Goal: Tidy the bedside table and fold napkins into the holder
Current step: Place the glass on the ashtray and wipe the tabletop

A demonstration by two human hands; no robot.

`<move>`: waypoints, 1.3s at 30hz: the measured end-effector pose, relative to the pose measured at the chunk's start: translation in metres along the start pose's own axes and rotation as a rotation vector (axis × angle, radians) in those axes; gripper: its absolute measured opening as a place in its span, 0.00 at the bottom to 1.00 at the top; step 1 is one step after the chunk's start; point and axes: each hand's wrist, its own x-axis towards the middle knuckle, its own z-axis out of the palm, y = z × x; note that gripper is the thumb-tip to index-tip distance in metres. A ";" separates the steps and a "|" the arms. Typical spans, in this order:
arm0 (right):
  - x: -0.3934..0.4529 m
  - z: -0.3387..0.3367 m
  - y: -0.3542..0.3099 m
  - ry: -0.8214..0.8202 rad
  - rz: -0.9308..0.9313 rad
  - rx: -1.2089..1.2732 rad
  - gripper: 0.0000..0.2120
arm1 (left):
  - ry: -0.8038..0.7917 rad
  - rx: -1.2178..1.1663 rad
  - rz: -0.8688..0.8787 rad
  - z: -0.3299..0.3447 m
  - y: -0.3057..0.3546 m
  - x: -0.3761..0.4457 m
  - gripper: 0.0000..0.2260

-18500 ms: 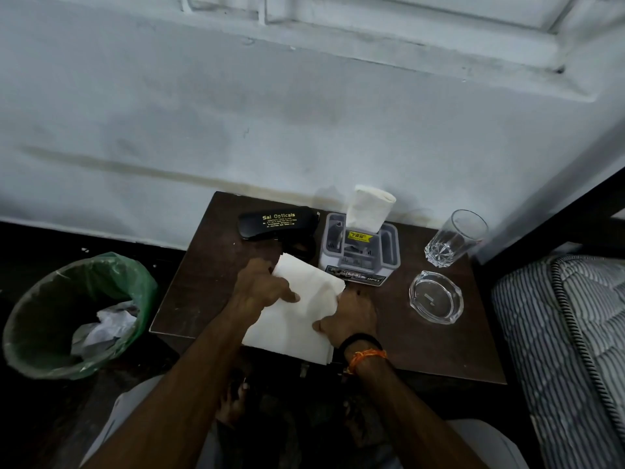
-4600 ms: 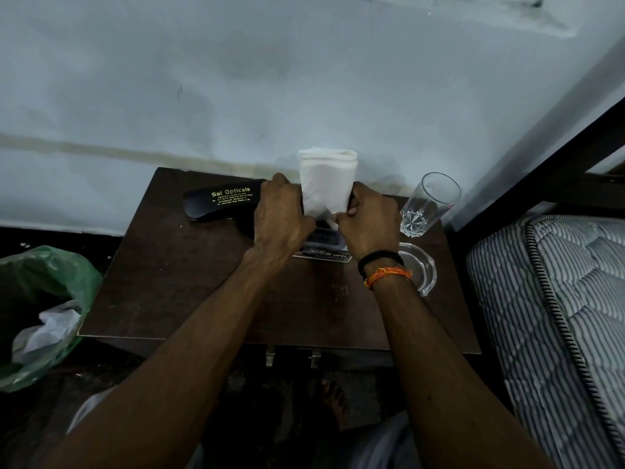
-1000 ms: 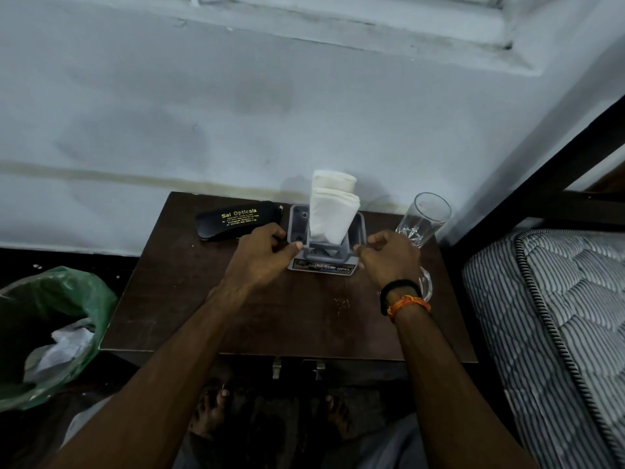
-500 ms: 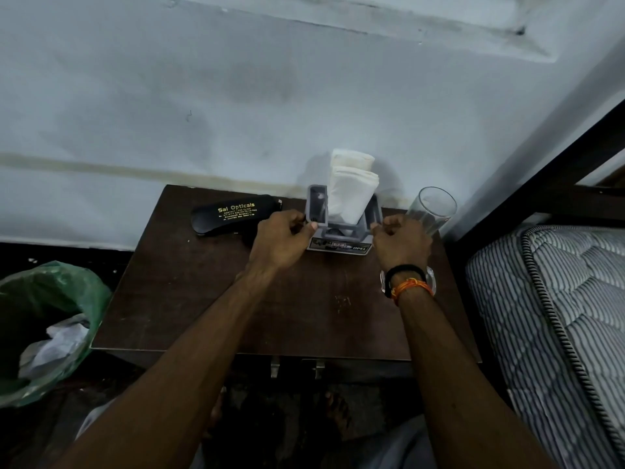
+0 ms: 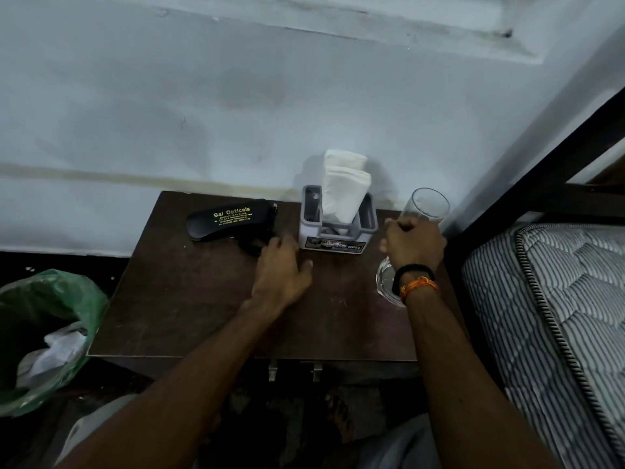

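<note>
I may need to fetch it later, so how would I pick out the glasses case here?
Find the dark wooden bedside table against the pale wall. At its back left, left of the grey napkin holder, lies the glasses case. It is the only black, long, rounded thing there, with gold lettering on its lid.

A single head-worn wide-angle camera looks forward and steeply down from above a dark wooden tabletop (image 5: 189,299), close enough that both forearms run in from the bottom edge. It faces a pale wall (image 5: 236,96); a green-lined bin (image 5: 50,319) sits at the left edge, a striped mattress (image 5: 554,299) at the right.
</note>
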 end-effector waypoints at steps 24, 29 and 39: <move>0.046 0.002 0.038 0.089 -0.012 0.087 0.54 | 0.108 0.491 0.243 0.046 -0.021 -0.030 0.27; 0.054 0.008 0.043 0.107 -0.032 0.101 0.48 | 0.102 0.496 0.240 0.046 -0.020 -0.030 0.27; 0.048 0.005 0.047 0.219 -0.072 0.082 0.36 | 0.099 0.486 0.236 0.045 -0.021 -0.028 0.27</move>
